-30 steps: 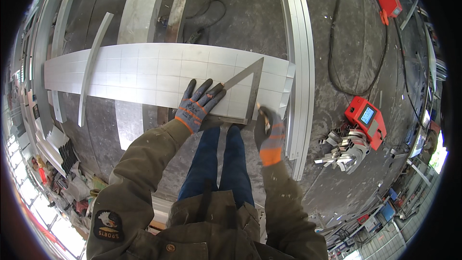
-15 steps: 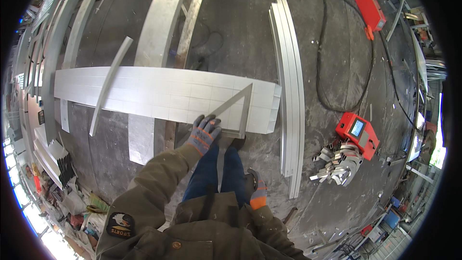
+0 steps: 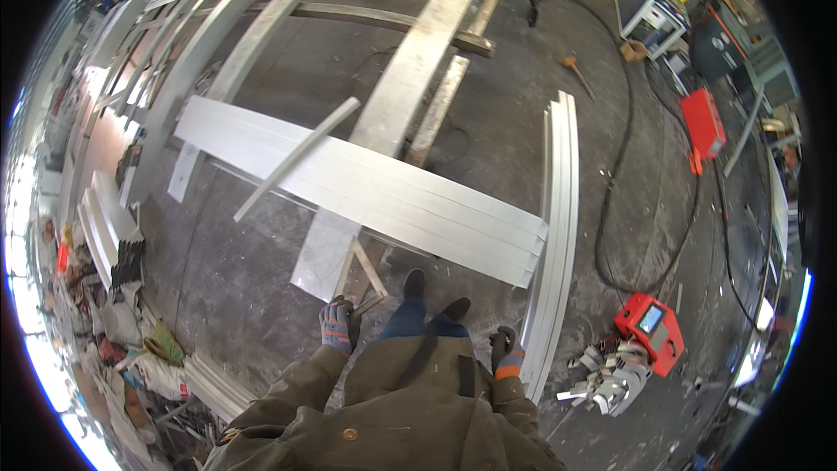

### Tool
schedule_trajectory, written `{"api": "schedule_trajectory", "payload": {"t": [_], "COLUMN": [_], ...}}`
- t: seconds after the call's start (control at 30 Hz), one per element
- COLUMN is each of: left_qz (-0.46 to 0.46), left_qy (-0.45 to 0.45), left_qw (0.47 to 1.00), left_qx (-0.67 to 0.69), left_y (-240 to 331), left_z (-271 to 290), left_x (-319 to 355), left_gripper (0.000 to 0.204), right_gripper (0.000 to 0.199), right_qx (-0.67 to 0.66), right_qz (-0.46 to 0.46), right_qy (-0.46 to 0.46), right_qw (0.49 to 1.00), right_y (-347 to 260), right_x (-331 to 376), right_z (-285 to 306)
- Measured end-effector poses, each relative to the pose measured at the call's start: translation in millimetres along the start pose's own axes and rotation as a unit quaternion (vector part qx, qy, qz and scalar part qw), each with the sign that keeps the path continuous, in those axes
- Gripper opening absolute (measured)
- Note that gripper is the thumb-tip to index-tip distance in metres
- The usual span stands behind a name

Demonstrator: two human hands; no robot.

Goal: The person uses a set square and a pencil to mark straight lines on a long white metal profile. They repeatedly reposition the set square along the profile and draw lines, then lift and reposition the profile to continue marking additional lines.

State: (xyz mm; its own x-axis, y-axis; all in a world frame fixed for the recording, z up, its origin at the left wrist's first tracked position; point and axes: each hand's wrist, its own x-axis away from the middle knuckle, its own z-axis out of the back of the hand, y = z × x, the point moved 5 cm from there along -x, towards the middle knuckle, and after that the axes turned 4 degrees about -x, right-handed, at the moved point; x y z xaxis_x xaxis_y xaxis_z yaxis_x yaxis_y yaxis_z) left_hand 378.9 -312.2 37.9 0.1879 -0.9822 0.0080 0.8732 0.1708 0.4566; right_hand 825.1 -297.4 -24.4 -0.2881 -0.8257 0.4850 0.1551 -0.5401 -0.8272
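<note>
head view: left hand (image 3: 336,328) closes round the square (image 3: 370,270), best kept clear of the panel (image 3: 375,187); right hand (image 3: 506,351) curls, grip unclear.

Along the wide metal panel (image 3: 401,201), passage is blocked on its left half by a crossing strip (image 3: 301,156). Its right end is hemmed in by long profiles (image 3: 562,227). Between these, its top is left free; off its near edge, floor (image 3: 488,301) is interrupted by shoes (image 3: 413,283).
</note>
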Motion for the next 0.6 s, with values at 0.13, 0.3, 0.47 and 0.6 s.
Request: {"api": "schedule_trajectory", "payload": {"t": [0.13, 0.3, 0.47, 0.6], "left_qz": [0.132, 0.238, 0.34, 0.33], "left_qy": [0.034, -0.017, -0.142, -0.124], "left_qw": [0.985, 0.932, 0.909, 0.923], "left_qx": [-0.103, -0.272, -0.197, -0.153], "left_y": [-67, -128, -156, -144], "left_z": [-10, -45, -71, -66], "left_x": [1, -32, -68, -74], "left_gripper": [0.035, 0.043, 0.047, 0.051], "right_gripper": [0.023, 0.018, 0.011, 0.028], "right_qx": [0.02, -0.103, -0.151, -0.086], "right_qz": [-0.035, -0.038, -0.112, -0.152], "right_qy": [0.021, 0.075, 0.16, 0.115], "right_qw": [0.999, 0.991, 0.969, 0.978], "right_y": [2, 2, 1, -19], "right_x": [-24, -63, -139, -221], "right_z": [-5, 6, 39, 42]}}
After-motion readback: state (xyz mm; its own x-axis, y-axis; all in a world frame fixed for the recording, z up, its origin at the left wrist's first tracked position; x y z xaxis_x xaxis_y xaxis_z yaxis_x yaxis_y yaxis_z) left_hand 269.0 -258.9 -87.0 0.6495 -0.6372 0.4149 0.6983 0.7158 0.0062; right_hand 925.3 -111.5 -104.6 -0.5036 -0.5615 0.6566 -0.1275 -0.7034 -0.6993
